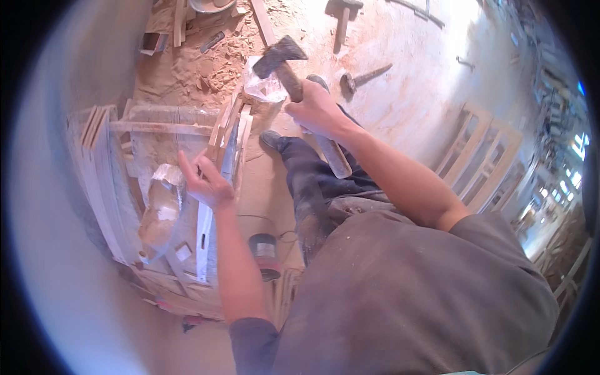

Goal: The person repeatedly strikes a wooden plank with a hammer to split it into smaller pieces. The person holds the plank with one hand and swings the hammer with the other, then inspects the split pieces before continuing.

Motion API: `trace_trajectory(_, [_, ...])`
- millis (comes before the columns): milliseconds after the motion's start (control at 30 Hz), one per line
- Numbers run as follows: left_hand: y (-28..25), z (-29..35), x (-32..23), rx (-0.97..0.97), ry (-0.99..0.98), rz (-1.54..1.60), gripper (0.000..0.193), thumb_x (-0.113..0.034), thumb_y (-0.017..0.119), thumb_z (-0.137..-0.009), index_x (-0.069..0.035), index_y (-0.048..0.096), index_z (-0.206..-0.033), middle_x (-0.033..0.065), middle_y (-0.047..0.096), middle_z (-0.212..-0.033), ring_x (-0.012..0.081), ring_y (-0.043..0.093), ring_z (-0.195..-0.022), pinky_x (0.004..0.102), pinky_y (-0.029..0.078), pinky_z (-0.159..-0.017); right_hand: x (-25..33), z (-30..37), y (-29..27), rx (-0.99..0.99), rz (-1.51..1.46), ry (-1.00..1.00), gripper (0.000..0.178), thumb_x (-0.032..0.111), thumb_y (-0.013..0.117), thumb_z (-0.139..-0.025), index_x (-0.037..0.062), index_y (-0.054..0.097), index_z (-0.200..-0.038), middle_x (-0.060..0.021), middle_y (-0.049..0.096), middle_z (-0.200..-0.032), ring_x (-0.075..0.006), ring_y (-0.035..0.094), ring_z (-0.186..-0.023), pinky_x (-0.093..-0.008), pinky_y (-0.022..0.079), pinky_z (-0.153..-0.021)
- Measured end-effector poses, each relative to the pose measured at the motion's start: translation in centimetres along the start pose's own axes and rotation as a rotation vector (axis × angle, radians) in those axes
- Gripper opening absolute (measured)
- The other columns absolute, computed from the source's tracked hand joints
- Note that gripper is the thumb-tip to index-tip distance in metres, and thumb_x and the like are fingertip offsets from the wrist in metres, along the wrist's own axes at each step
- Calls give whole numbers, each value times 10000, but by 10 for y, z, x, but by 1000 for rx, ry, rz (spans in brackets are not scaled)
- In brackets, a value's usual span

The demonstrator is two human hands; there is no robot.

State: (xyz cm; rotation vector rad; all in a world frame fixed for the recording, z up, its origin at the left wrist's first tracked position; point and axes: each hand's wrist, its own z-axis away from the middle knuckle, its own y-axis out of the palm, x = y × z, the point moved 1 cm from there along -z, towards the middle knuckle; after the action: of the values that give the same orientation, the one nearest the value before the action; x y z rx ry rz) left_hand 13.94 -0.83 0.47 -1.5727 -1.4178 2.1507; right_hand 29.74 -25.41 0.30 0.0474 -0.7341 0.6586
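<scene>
Workshop floor (400, 94) sandy, strewn with sawdust. Clear plastic bag (265, 84) lying past wooden frame (162, 128). Right hand (319, 109) clamped on hammer (294, 78), raised over frame. Left hand (209, 181) half-open, pinching at frame slats (228, 147).

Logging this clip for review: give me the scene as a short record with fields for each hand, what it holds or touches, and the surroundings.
right hand: right hand raised, grip closed on the wooden handle of a hammer, dark head up
left hand: left hand at the upper edge of a wooden frame, fingers pinched; whether it holds a nail cannot be told
beside the frame: clear plastic bag
floor: second hammer, sawdust, a small cylindrical can
right side: slatted wooden frames
</scene>
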Motion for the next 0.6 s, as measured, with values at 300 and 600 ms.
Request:
trace_trajectory(300, [-43,33,35,213,262,-418,607,-154,847,-872,23,612,-1402,248,710,-1220,433,691,-1114,464,545,-1001,-100,45,-10,30,-230,213,83,18,612,-866,-27,558,-910,-86,605,-644,-178,603,-483,-352,472,-438])
trace_trajectory(600, [-52,-10,51,496,-212,87,579,-126,781,-938,89,596,-1442,236,694,-1352,296,674,-1218,369,501,-1077,-139,62,1,95,-303,261,111,-5,623,-899,3,534,-965,-63,580,-661,-158,577,-480,-334,460,-427])
